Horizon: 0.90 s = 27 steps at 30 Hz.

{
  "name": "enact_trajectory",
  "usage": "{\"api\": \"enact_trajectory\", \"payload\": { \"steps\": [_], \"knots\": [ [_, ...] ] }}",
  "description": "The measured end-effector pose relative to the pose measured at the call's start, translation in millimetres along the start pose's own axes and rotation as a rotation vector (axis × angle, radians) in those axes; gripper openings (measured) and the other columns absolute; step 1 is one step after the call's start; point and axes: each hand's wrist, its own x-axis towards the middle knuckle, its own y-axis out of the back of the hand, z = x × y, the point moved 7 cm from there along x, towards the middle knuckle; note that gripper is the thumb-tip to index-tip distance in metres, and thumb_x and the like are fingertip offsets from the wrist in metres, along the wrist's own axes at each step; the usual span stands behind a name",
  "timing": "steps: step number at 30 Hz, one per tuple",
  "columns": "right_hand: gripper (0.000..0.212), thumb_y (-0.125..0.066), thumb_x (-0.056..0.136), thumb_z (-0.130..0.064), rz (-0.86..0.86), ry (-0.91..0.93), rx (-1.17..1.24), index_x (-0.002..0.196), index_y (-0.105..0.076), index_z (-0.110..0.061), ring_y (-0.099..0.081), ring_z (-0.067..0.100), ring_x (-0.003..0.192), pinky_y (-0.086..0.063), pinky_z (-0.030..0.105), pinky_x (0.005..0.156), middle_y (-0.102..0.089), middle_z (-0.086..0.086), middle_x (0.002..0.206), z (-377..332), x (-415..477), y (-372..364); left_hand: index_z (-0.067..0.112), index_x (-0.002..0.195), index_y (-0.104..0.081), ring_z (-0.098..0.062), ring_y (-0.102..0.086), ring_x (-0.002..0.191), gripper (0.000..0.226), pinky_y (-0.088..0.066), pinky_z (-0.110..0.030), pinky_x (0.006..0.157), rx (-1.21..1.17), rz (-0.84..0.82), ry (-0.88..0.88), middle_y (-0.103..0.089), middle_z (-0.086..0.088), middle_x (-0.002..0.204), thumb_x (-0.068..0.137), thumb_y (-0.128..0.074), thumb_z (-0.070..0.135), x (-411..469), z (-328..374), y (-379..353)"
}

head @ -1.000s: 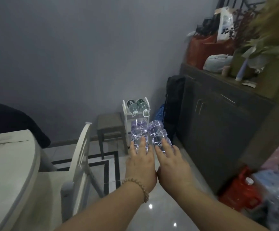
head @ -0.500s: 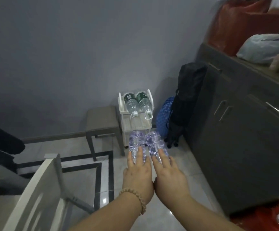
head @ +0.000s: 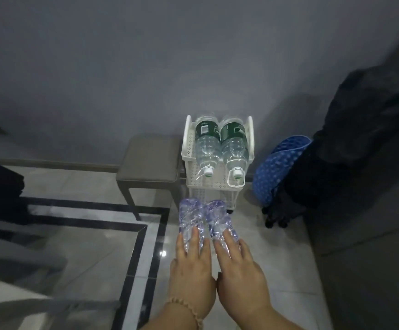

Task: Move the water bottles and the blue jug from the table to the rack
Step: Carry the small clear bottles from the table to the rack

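Observation:
My left hand (head: 192, 270) grips a clear ribbed water bottle (head: 190, 216) held out lengthwise in front of me. My right hand (head: 240, 272) grips a second clear bottle (head: 218, 216) right beside it; the two bottles touch. Both point toward a white plastic rack (head: 187, 148) standing on the floor against the wall. On its top shelf lie two green-labelled water bottles (head: 206, 141), (head: 234, 144), caps toward me. The held bottles hover just in front of the rack's lower part. The blue jug and the table are out of view.
A grey stool (head: 149, 160) stands just left of the rack. A blue dotted bag (head: 279, 167) and a black bag (head: 350, 151) lean at the right beside a dark cabinet (head: 372, 270). A blurred chair (head: 15, 270) is at the lower left. The glossy tile floor has black border stripes.
I have walked closer to the rack, which now looms larger and nearer the centre. My view tilted down; the table, the cabinet top and its clutter left the frame. Both hands still hold the bottles.

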Motion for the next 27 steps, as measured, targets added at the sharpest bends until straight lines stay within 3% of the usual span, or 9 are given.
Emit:
{"api": "enact_trajectory", "payload": {
  "steps": [3, 6, 9, 11, 16, 19, 23, 27],
  "knots": [
    [0.080, -0.072, 0.073, -0.025, 0.033, 0.018, 0.022, 0.144, -0.035, -0.024, -0.032, 0.032, 0.136, -0.053, 0.036, 0.087, -0.024, 0.001, 0.155, 27.3, 37.9, -29.5, 0.021, 0.148, 0.000, -0.029, 0.019, 0.140, 0.081, -0.014, -0.042, 0.115, 0.015, 0.051, -0.057, 0.017, -0.002, 0.156, 0.087, -0.052, 0.029, 46.0, 7.5, -24.9],
    [0.079, -0.075, 0.070, -0.020, 0.075, -0.027, 0.039, 0.141, -0.041, -0.022, -0.036, 0.031, 0.134, -0.055, 0.036, 0.083, -0.028, 0.002, 0.153, 63.7, 85.8, -77.6, 0.020, 0.148, -0.005, -0.029, 0.019, 0.140, 0.077, -0.015, -0.043, 0.115, 0.029, 0.044, -0.092, 0.013, -0.003, 0.157, 0.086, -0.050, 0.024, 100.9, 1.1, -72.4],
    [0.075, -0.064, 0.081, -0.023, 0.075, -0.069, 0.038, 0.146, -0.028, -0.028, -0.022, 0.024, 0.140, -0.049, 0.033, 0.092, -0.011, -0.005, 0.158, 94.3, 140.3, -137.9, 0.019, 0.149, -0.009, -0.032, 0.015, 0.140, 0.077, -0.015, -0.044, 0.114, 0.022, 0.076, -0.135, 0.009, -0.005, 0.157, 0.085, -0.052, 0.021, 160.6, -14.4, -124.4],
    [0.074, -0.063, 0.082, -0.025, 0.129, -0.099, 0.066, 0.146, -0.026, -0.030, -0.020, 0.022, 0.140, -0.048, 0.033, 0.094, -0.010, -0.005, 0.158, 114.8, 171.5, -182.3, 0.018, 0.149, -0.010, -0.033, 0.011, 0.141, 0.076, -0.011, -0.046, 0.116, 0.053, 0.075, -0.201, 0.005, -0.007, 0.157, 0.088, -0.053, 0.027, 198.3, -22.3, -168.0],
    [0.067, -0.062, 0.083, -0.019, 0.244, -0.116, 0.112, 0.144, -0.034, -0.023, -0.026, 0.028, 0.136, -0.044, 0.040, 0.098, -0.015, 0.001, 0.157, 157.7, 251.6, -244.9, 0.023, 0.147, -0.012, -0.033, 0.008, 0.141, 0.075, -0.027, -0.050, 0.108, 0.036, 0.138, -0.273, 0.011, 0.000, 0.156, 0.087, -0.057, 0.024, 293.9, -37.6, -230.4],
    [0.064, -0.064, 0.082, -0.019, 0.339, -0.133, 0.089, 0.140, -0.037, -0.021, -0.026, 0.029, 0.136, -0.042, 0.041, 0.098, -0.018, 0.004, 0.156, 180.8, 298.9, -256.5, 0.022, 0.144, -0.023, -0.031, 0.006, 0.141, 0.070, -0.028, -0.052, 0.107, 0.000, 0.222, -0.339, 0.005, 0.000, 0.156, 0.085, -0.060, 0.024, 347.0, -32.9, -245.1],
    [0.061, -0.070, 0.079, -0.026, 0.392, -0.181, -0.021, 0.133, -0.041, -0.020, -0.030, 0.032, 0.134, -0.050, 0.044, 0.086, -0.019, 0.006, 0.154, 200.4, 339.7, -251.9, 0.016, 0.139, -0.034, -0.034, 0.000, 0.140, 0.067, -0.025, -0.048, 0.112, 0.065, 0.313, -0.393, -0.006, -0.006, 0.155, 0.079, -0.065, 0.022, 396.9, -17.7, -243.1],
    [0.054, -0.070, 0.080, -0.025, 0.371, -0.214, -0.157, 0.126, -0.042, -0.021, -0.037, 0.032, 0.126, -0.055, 0.039, 0.074, -0.019, 0.006, 0.152, 203.6, 363.8, -246.8, 0.020, 0.140, -0.033, -0.034, -0.003, 0.139, 0.074, -0.022, -0.045, 0.111, 0.085, 0.207, -0.349, -0.005, -0.004, 0.155, 0.078, -0.070, 0.035, 430.8, -12.2, -247.1]
  ]
}}
